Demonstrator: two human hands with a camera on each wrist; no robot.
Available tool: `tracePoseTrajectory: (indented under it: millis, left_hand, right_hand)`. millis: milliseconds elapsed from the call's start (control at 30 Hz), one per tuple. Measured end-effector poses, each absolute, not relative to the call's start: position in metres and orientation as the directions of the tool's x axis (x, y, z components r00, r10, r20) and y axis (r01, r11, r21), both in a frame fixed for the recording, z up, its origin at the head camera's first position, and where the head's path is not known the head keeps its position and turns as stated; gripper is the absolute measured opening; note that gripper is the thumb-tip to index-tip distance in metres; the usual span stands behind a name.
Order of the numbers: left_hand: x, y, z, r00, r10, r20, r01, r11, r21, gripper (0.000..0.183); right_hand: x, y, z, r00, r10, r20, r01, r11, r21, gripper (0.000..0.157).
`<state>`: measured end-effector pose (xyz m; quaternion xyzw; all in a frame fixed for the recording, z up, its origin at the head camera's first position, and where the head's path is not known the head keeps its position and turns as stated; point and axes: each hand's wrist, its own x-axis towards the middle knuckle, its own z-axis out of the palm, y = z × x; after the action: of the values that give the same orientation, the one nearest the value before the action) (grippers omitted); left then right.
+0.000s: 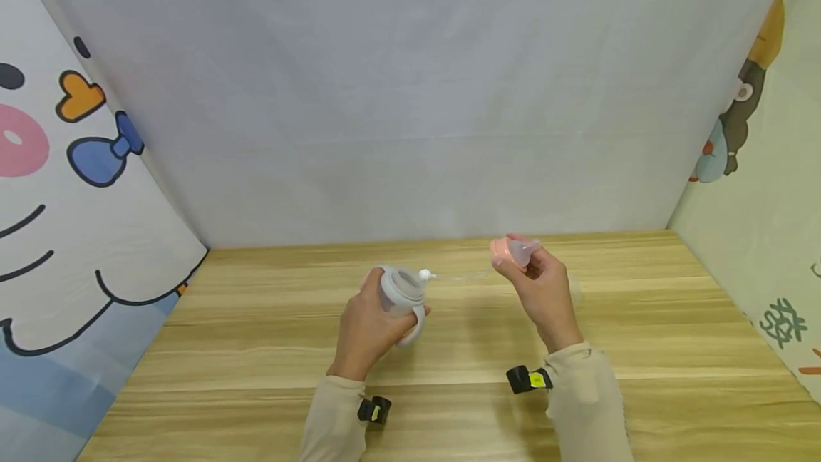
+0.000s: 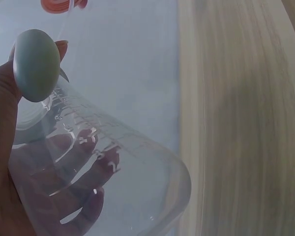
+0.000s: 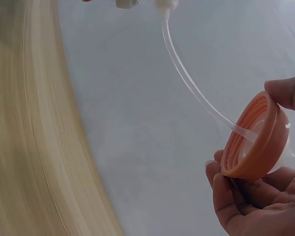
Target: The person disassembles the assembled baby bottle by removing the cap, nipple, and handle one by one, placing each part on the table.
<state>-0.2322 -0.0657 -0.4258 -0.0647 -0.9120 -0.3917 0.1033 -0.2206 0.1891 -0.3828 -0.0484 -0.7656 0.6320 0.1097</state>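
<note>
My left hand (image 1: 368, 326) grips a clear baby bottle (image 2: 132, 162) with printed measuring marks, a pale collar and side handles (image 1: 415, 326). The bottle is tilted, its open mouth (image 1: 407, 282) facing up and away. In my right hand (image 1: 545, 291), thumb and fingers pinch a pink screw ring (image 3: 260, 142) fitted with a clear nipple (image 1: 524, 251). From the ring's threaded underside runs a thin clear straw (image 3: 191, 83). Its far end carries a white weighted ball (image 1: 425, 274), which is just beside the bottle's rim; whether they touch I cannot tell.
A wood-grain table (image 1: 269, 348) lies under both hands. Behind it hangs a plain grey-white cloth (image 1: 423, 91). Printed cartoon panels stand at the left (image 1: 58, 248) and right (image 1: 763, 234). Each sleeve has a small black wrist camera (image 1: 527, 379).
</note>
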Motion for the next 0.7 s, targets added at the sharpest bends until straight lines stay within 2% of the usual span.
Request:
tracePoseTrajectory:
  millis: [200,500,700]
  left_hand:
    - [-0.233,-0.067,-0.427,-0.965,0.034,0.262,0.217,0.670,0.710,0.066]
    - [-0.235,-0.072,-0.428,-0.965,-0.022,0.263,0.173,0.699,0.694,0.071]
    - [-0.235,-0.073,-0.427,-0.964,-0.041,0.262,0.161,0.697,0.699,0.072]
  right_hand:
    - [-0.221,0.190,-0.384,-0.971,0.218,0.098,-0.053,0.206,-0.977,0.047]
    - [-0.224,0.187,-0.391,-0.979,0.180,0.092,-0.050,0.226,-0.973,0.050]
    - [-0.227,0.187,-0.401,-0.990,0.138,0.043,-0.011,0.228,-0.974,0.052]
